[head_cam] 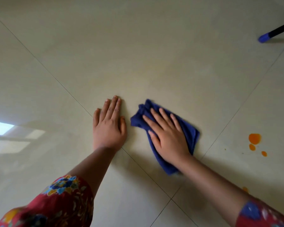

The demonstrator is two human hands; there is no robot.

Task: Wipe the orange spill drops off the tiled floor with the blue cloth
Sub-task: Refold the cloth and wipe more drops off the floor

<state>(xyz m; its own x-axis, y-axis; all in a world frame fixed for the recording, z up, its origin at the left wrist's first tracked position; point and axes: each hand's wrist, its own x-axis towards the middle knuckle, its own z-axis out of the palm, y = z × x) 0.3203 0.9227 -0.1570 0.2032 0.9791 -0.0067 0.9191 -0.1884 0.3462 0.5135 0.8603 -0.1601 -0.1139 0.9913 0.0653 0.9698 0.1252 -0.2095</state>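
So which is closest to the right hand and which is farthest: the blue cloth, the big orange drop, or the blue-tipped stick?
1. The blue cloth: right under the right hand, which presses flat on it.
2. The big orange drop: off to the right side, apart from the cloth.
3. The blue-tipped stick: far away, up in the top right corner.

A: Floor finish?
B: Tiled floor (154,54): smooth glazed tile, glossy, mirrors window light at its left edge.
A: Cloth?
B: Blue cloth (189,133): soft, matt, fuzzy nap, creased.
A: Others?
B: Orange spill drops (254,138): opaque, smooth-edged. Sleeve (56,202): matt printed fabric. Pole (279,31), far right corner: dark shaft, blue plastic-looking cap.
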